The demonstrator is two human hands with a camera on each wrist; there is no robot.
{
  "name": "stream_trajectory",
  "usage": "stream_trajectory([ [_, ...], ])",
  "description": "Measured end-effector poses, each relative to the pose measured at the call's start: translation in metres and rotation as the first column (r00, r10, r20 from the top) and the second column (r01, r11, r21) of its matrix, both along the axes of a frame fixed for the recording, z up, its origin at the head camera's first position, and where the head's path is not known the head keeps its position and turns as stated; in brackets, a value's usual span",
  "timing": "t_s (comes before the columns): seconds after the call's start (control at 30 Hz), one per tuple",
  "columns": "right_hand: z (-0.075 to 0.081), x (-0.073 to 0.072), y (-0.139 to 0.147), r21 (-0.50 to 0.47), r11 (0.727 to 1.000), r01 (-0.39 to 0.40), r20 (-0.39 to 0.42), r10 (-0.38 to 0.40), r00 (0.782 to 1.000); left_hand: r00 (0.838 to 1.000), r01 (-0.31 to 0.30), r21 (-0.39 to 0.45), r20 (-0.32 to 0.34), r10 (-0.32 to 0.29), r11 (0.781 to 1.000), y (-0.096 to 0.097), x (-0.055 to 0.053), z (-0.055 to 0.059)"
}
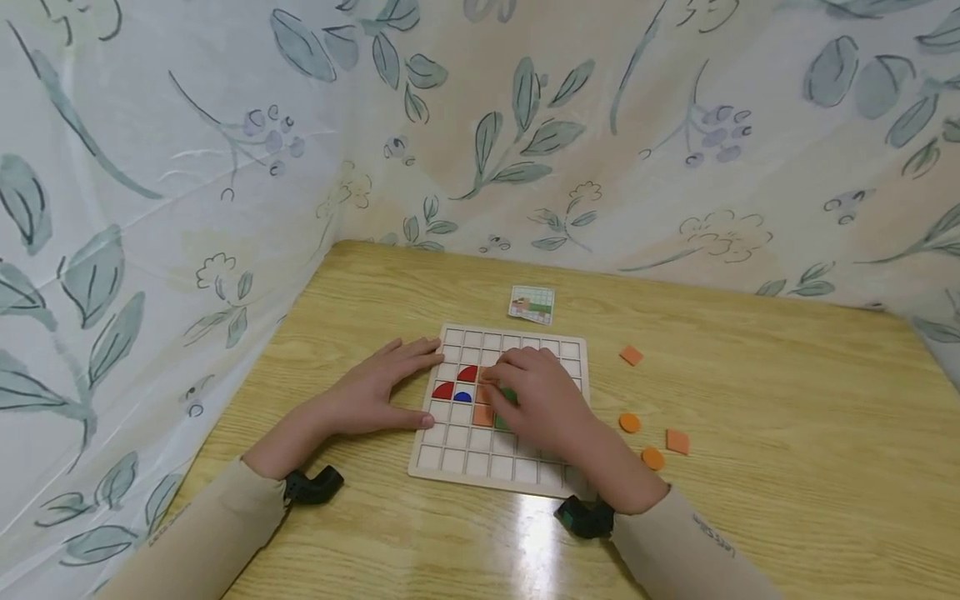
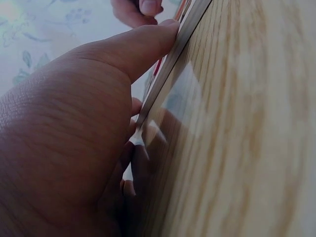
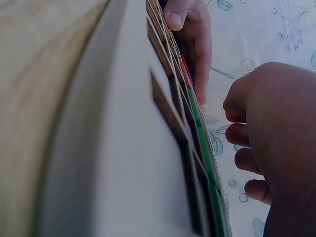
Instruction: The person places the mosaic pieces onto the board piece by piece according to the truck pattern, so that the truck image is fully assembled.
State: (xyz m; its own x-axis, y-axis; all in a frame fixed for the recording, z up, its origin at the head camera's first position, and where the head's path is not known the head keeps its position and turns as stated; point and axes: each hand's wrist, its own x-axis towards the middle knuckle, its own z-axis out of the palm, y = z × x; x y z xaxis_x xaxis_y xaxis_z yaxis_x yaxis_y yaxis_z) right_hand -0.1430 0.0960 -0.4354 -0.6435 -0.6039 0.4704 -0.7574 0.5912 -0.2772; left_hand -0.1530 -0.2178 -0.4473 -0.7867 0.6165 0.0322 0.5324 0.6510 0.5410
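A pale wooden grid board (image 1: 440, 459) lies flat on the table. My left hand (image 1: 367, 392) rests along its left edge, fingers extended and thumb tip (image 2: 170, 29) against the rim. Over the middle of the grid, my right hand (image 1: 543, 400) has its thumb and index finger together on an orange square tile (image 1: 482, 373), which they partly cover. To the left of those fingertips sit two red quarter-circle tiles (image 1: 444, 391) and a blue half-circle tile (image 1: 462, 397). Another orange tile (image 1: 483, 415) and green tiles (image 3: 205, 148) sit in cells beneath the right hand, partly hidden.
A small picture card (image 1: 532, 305) lies beyond the board. To the right are two orange discs (image 1: 629, 422) and two loose orange squares (image 1: 677, 441) on the wooden table (image 1: 787, 417). Leaf-patterned cloth (image 1: 525, 125) hangs behind the table and on its left.
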Motion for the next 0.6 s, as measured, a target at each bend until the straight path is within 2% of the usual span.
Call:
stream_trajectory([
  [0.2, 0.002, 0.007, 0.006, 0.008, 1.0, -0.003, 0.017, 0.003, 1.0, 1.0, -0.004, 0.007, 0.01, 0.004, 1.0, -0.002, 0.002, 0.003],
  [0.37, 0.002, 0.009, 0.021, 0.003, 1.0, 0.021, 0.023, -0.021, 1.0, 1.0, -0.014, 0.013, 0.017, 0.014, 1.0, -0.002, 0.005, 0.007],
  [0.6, -0.008, 0.009, 0.054, -0.004, 0.999, 0.051, -0.026, -0.051, 0.998, 1.0, 0.006, 0.016, 0.02, -0.006, 1.0, 0.001, 0.004, 0.006],
])
